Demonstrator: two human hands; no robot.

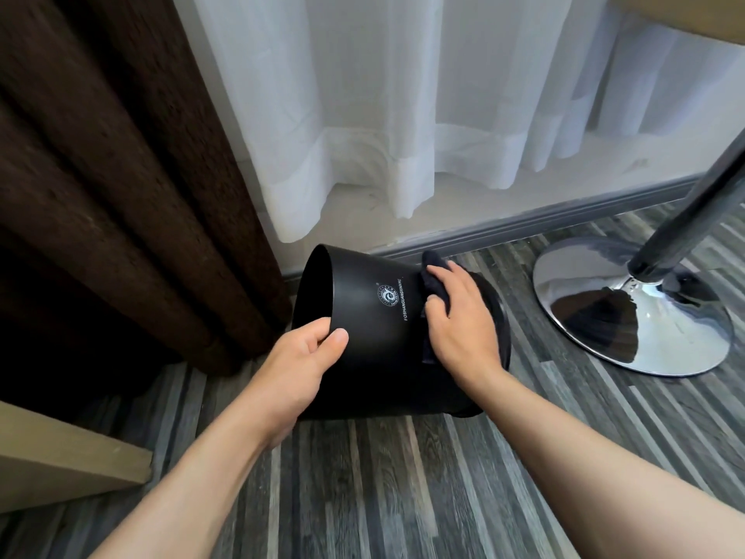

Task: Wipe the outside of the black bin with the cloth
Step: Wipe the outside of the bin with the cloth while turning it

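Left grip [300,357] clamped on tilted black bin's [371,349] rim; right grip [459,316] flat, pressing dark cloth [433,282] against glossy side.

The bin [375,336] is smooth black with a soft satin sheen, probably plastic, and bears a white printed logo [388,295]. The cloth [433,282] is dark, matt fabric. The floor [403,478] looks like grey wood-grain planks. The stand base [629,308] is mirror-polished chrome. One curtain [100,175] is brown, coarse and napped; the sheer [403,94] is thin white fabric.
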